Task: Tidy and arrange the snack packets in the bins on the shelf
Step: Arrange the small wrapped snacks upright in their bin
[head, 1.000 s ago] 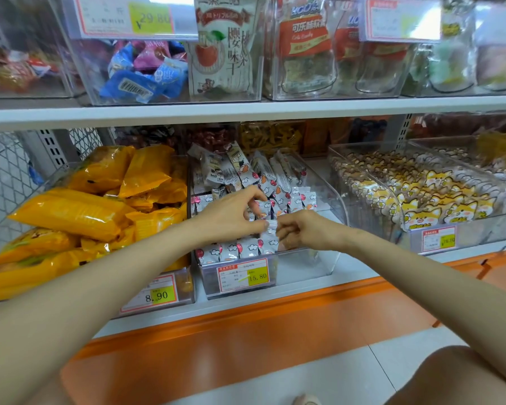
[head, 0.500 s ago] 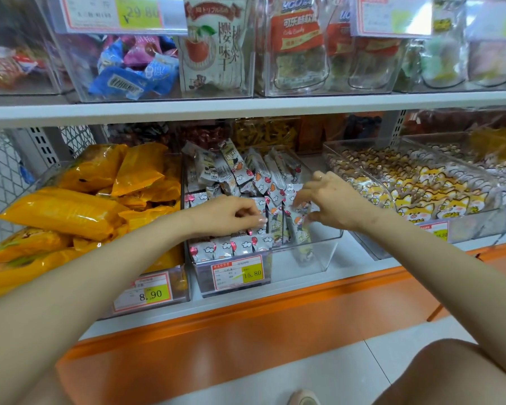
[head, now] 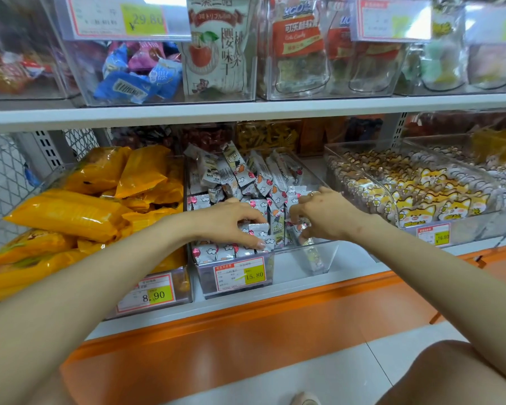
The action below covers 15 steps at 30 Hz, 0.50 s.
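Small white snack packets [head: 240, 176] with pink and red print fill the clear middle bin [head: 319, 258] on the lower shelf. My left hand [head: 231, 223] lies over the bin's front row, its fingers and thumb curled round a white packet [head: 259, 229]. Just to its right, my right hand [head: 327, 214] reaches down into the bin. Its curled fingertips pinch upright packets [head: 297, 229] near the front right. The bin's front right corner holds few packets. My arms hide part of the front row.
A bin of yellow bags [head: 70, 211] stands to the left, a clear bin of fox-print packets [head: 421, 200] to the right. Price tags [head: 240, 274] hang on the bin fronts. The upper shelf [head: 246, 111] carries more clear bins. Below runs an orange ledge [head: 246, 331].
My right hand has moved down and toward the front of the bin, onto the upright packets. My left hand stays on the front row, now lower over the packets.
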Tool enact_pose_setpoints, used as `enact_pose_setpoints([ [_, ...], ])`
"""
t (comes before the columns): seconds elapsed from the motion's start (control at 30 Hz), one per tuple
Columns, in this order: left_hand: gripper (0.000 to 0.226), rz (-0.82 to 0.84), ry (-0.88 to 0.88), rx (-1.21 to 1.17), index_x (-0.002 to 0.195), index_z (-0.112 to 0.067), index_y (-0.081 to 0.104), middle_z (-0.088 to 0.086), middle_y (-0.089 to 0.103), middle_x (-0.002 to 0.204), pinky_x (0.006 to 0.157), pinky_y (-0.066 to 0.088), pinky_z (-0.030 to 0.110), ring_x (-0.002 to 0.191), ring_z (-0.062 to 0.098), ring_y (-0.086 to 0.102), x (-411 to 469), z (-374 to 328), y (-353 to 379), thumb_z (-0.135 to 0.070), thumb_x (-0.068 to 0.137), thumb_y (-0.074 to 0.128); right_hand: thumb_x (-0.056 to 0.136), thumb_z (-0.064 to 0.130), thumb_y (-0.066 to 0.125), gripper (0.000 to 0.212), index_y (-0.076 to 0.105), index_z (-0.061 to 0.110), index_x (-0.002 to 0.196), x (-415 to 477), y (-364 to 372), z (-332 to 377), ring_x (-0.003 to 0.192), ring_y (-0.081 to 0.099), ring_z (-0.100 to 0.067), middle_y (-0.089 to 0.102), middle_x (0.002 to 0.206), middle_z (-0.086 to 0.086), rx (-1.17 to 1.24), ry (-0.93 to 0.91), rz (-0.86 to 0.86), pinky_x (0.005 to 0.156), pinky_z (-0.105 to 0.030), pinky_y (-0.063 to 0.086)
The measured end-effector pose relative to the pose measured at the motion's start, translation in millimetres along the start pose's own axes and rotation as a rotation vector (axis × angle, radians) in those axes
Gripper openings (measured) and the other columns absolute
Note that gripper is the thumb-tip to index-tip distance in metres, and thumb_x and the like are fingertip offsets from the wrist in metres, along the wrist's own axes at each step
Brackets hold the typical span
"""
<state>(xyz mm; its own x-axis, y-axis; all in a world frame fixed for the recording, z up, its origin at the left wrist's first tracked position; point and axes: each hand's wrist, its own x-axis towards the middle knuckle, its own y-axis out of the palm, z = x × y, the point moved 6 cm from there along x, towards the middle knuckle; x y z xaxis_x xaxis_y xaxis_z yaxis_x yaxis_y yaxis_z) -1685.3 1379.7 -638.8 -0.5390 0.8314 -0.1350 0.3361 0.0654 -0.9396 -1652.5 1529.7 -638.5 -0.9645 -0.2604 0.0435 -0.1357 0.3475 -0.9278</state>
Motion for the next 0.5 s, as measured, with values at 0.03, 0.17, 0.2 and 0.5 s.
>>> enact_pose_setpoints([
  [0.03, 0.054, -0.012, 0.012, 0.022, 0.131, -0.026, 0.048, -0.01, 0.04, 0.116, 0.101, 0.031, 0.029, 0.115, 0.011, 0.032, 0.9, 0.2, 0.0, -0.048, 0.084, 0.06, 0.083, 0.045, 0.064, 0.037, 0.056, 0.026, 0.114, -0.1, -0.4, 0.8, 0.107, 0.057, -0.02, 0.061, 0.115, 0.001, 0.049, 0.006, 0.005, 0.087, -0.03, 0.039],
  [0.17, 0.05, -0.076, 0.031, 0.058, 0.127, -0.029, 0.053, -0.006, 0.033, 0.118, 0.102, 0.025, 0.028, 0.118, 0.011, 0.026, 2.7, 0.1, -1.2, -0.048, 0.083, 0.062, 0.083, 0.03, 0.068, 0.026, 0.056, 0.021, 0.103, 0.2, 3.3, 6.8, 0.097, 0.056, -0.021, 0.062, 0.102, 0.003, 0.312, 0.041, 0.074, 0.067, -0.026, 0.035],
  [0.2, 0.05, -0.078, 0.028, 0.06, 0.128, -0.029, 0.053, -0.006, 0.033, 0.118, 0.102, 0.025, 0.028, 0.118, 0.011, 0.026, 2.7, 0.3, -1.0, -0.049, 0.083, 0.062, 0.082, 0.027, 0.069, 0.022, 0.055, 0.019, 0.097, 0.8, 4.8, 8.6, 0.092, 0.055, -0.02, 0.06, 0.095, 0.003, 0.383, 0.049, 0.094, 0.065, -0.026, 0.032],
  [0.5, 0.047, -0.058, 0.004, -0.036, 0.121, -0.019, 0.048, -0.005, 0.045, 0.105, 0.086, 0.038, 0.025, 0.1, 0.012, 0.039, -0.1, 0.6, -2.0, -0.044, 0.083, 0.063, 0.08, 0.017, 0.07, 0.04, 0.057, 0.016, 0.118, -3.1, -5.6, -2.3, 0.072, 0.05, -0.015, 0.057, 0.094, -0.005, 0.704, 0.152, -0.022, 0.068, -0.027, 0.043],
])
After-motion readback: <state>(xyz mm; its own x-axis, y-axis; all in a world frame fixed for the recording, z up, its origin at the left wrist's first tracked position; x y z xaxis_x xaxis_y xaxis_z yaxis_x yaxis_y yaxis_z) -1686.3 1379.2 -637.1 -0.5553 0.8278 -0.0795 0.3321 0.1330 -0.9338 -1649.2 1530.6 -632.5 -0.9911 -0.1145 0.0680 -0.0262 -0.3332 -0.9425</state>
